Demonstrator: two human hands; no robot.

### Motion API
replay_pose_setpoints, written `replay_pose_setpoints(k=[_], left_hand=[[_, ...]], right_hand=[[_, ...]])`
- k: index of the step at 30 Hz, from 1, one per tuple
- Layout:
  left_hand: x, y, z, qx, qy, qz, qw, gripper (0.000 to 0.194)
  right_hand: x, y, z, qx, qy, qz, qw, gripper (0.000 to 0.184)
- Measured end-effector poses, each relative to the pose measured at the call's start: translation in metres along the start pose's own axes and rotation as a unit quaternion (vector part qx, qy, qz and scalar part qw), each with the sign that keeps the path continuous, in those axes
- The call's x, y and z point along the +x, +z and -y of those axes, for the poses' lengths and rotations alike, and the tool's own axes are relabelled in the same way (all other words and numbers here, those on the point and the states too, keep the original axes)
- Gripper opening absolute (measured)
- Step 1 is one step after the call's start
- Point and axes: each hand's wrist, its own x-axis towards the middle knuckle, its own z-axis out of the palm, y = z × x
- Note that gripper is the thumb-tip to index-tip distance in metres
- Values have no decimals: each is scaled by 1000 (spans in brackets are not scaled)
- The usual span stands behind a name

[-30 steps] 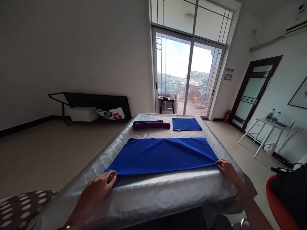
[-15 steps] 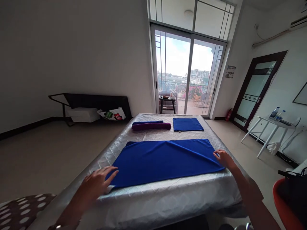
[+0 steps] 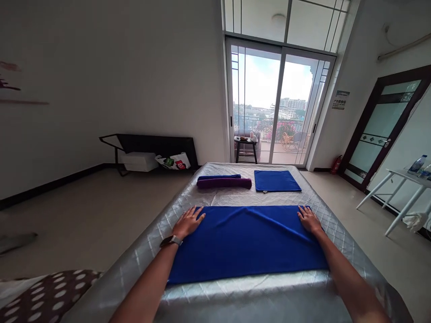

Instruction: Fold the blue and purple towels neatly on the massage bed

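A blue cloth lies spread across the bed, with a few soft creases toward its far edge. My left hand rests flat on its far left corner, fingers apart. On the far right corner lies my right hand, likewise flat with fingers spread. Neither hand grasps anything. Farther up the bed are a rolled purple towel, a blue roll just behind it, and a folded blue cloth to their right.
A black rack with a white box stands along the left wall. Brown polka-dot fabric is at lower left. A white table with bottles stands at right. Sliding glass doors are beyond the bed.
Both hands have moved forward from the sides of the blue cloth onto its far corners. The cloth's far left corner now lies straighter. The view has shifted left.
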Motion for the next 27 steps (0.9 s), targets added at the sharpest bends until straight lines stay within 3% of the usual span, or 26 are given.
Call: replay_pose_setpoints(k=[4, 8, 11, 14, 17, 20, 22, 24, 27], left_hand=[[2, 10, 5, 0, -19, 17, 1000, 65], [0, 9, 3, -3, -28, 36, 999, 70], [-1, 7, 0, -10, -35, 30, 999, 72], [-2, 7, -3, -11, -34, 20, 999, 73], [-3, 6, -4, -8, -31, 20, 999, 75], [-5, 3, -3, -7, -37, 28, 999, 75], [-7, 0, -3, -8, -45, 38, 998, 74], [-8, -2, -3, -10, -52, 47, 997, 74], [-9, -1, -2, -13, -53, 47, 997, 75]], right_hand=[[-3, -5, -1, -12, 24, 14, 1000, 57], [-5, -21, 0, -31, 47, 43, 997, 57], [-3, -32, 21, -53, 71, 43, 995, 56], [-4, -30, 80, -55, 41, 6, 998, 57], [-14, -12, 168, 0, -101, -32, 994, 58], [-30, 11, 244, 61, -218, -6, 974, 61], [-37, 21, 269, 79, -243, 21, 966, 64], [-39, 25, 270, 82, -241, 38, 966, 65], [-33, 18, 231, 66, -216, 54, 973, 65]])
